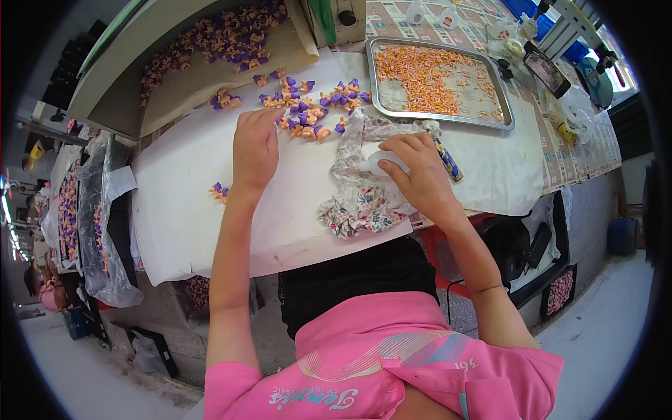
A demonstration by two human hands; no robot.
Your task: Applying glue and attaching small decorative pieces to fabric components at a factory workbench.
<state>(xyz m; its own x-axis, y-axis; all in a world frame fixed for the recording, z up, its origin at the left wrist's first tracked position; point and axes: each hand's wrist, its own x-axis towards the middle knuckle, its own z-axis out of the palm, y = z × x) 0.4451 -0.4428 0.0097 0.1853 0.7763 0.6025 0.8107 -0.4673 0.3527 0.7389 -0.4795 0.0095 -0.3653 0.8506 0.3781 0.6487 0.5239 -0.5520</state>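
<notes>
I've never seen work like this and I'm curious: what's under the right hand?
Under the right hand are a whitish, rounded object, partly covered by it, and part of a floral cloth. Whatever lies directly beneath the palm is hidden.

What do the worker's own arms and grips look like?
The left grip and right grip are bare, ungloved hands; no watch, bracelet or cable shows at either wrist. The forearms are uncovered too. Short, plain pink sleeves end above the elbows.

White-and-blue lettering [313, 399], pale figures [465, 365] on my pink shirt [357, 322], bodyward of right fingers [407, 141]; bottle labels [448, 22] beyond, too small.
</notes>
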